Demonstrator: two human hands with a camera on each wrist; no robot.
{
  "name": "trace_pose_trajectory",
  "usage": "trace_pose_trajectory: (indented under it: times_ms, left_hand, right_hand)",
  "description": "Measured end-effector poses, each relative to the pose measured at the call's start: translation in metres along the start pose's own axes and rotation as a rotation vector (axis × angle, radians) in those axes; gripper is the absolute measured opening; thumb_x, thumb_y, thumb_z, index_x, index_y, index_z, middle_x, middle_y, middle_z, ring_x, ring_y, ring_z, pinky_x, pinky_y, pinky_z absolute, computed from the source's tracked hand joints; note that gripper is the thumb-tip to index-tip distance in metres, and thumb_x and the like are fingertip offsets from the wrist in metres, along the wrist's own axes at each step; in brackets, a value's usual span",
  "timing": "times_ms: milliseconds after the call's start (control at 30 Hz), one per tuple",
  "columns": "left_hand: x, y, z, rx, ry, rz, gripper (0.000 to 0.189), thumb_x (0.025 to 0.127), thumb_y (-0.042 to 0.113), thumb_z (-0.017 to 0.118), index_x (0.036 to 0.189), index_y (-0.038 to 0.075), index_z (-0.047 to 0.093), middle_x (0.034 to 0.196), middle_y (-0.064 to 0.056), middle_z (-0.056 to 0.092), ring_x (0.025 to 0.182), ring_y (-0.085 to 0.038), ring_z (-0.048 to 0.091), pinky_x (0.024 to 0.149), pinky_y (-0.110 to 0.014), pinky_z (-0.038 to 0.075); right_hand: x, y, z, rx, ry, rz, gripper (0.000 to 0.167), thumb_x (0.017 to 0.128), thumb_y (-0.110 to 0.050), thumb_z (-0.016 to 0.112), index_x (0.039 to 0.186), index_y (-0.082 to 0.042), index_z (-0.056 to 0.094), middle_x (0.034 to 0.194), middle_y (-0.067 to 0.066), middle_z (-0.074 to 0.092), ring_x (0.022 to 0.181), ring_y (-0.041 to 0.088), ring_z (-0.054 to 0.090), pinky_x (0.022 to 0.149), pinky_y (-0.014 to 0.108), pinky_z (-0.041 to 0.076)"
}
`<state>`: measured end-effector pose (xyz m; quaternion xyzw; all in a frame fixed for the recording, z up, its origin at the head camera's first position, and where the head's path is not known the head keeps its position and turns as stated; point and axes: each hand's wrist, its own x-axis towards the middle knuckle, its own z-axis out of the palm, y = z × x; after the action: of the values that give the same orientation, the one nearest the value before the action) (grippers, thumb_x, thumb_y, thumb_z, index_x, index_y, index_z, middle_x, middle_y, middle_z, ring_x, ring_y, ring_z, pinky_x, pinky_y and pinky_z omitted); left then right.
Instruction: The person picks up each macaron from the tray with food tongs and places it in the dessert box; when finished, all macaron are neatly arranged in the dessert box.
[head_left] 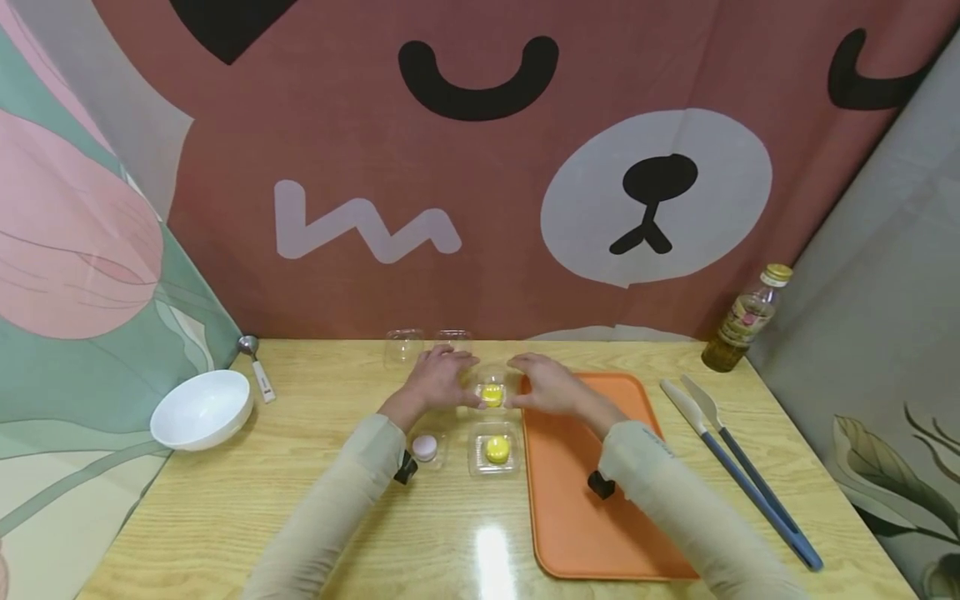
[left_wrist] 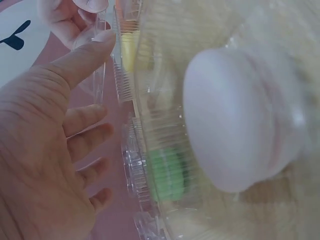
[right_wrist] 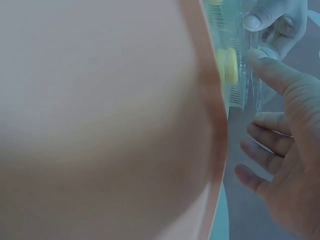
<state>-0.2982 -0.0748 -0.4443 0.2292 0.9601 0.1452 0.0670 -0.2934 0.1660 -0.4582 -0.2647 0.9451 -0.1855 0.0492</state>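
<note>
My left hand (head_left: pixel 441 379) and right hand (head_left: pixel 553 385) face each other at the back of the table. Between thumb and fingers, each pinches one side of a clear plastic lid (right_wrist: pixel 257 95), which overlaps a small clear box holding a yellow macaron (head_left: pixel 492 395). In front of that box, a second yellow macaron (head_left: pixel 497 451) sits in a clear container. A pale lilac macaron (head_left: pixel 424 448), also in clear plastic, lies below my left wrist. The left wrist view shows a green macaron (left_wrist: pixel 167 172) in another box, which my left hand hides from the head view.
An orange tray (head_left: pixel 592 533) lies under my right forearm. Two blue-handled knives (head_left: pixel 742 471) and a glass bottle (head_left: pixel 742 325) are on the right. Clear plastic pieces (head_left: pixel 405 346) stand by the back wall. At left are a white bowl (head_left: pixel 202 408) and a measuring spoon (head_left: pixel 258 371).
</note>
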Motion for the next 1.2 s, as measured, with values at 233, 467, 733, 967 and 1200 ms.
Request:
trace_pose_trajectory:
  times_ms: [233,467,733,967,1200]
  left_hand:
    - [0.0000,-0.0007,0.0010,0.065,-0.032,-0.008,0.084,0.078,0.059,0.080,0.148,0.021,0.053,0.156,-0.002,0.051,0.150,-0.035,0.034,0.122,-0.057,0.025]
    - [-0.0007,0.0003,0.0033,0.078,-0.059,-0.031,0.085,0.077,0.058,0.081,0.148,0.021,0.053,0.158,-0.004,0.047,0.151,-0.036,0.030,0.124,-0.057,0.022]
    - [0.0007,0.0019,0.0058,0.138,-0.039,-0.024,0.085,0.076,0.060,0.081,0.147,0.023,0.055,0.159,-0.005,0.046,0.152,-0.037,0.028,0.124,-0.059,0.021]
    - [-0.0002,0.0019,0.0076,0.223,-0.052,-0.031,0.081,0.078,0.064,0.077,0.147,0.026,0.056,0.168,-0.006,0.029,0.157,-0.039,0.011,0.127,-0.057,0.012]
    - [0.0004,0.0042,0.0058,0.269,-0.067,-0.023,0.081,0.079,0.066,0.076,0.147,0.025,0.056,0.170,-0.008,0.021,0.158,-0.040,0.004,0.128,-0.056,0.009]
  right_hand:
    - [0.0030,0.0011,0.0044,-0.011,-0.029,0.004,0.082,0.087,-0.050,0.077,0.148,-0.002,0.050,0.148,0.019,0.056,0.139,0.038,0.050,0.116,0.054,0.041]
    - [0.0045,-0.0015,0.0037,-0.006,-0.074,0.030,0.081,0.087,-0.049,0.077,0.148,-0.003,0.051,0.147,0.016,0.057,0.138,0.037,0.050,0.116,0.052,0.041]
    - [0.0047,-0.0043,0.0045,-0.098,-0.054,0.014,0.079,0.084,-0.049,0.080,0.143,-0.001,0.055,0.145,0.019,0.058,0.136,0.038,0.053,0.116,0.052,0.041]
    - [0.0052,-0.0049,0.0031,-0.113,-0.049,-0.012,0.079,0.084,-0.050,0.080,0.142,-0.001,0.057,0.142,0.020,0.059,0.134,0.038,0.055,0.114,0.052,0.043]
    - [0.0090,-0.0051,-0.0015,-0.128,-0.091,-0.006,0.080,0.081,-0.052,0.081,0.142,-0.003,0.059,0.143,0.020,0.059,0.133,0.039,0.054,0.113,0.053,0.044]
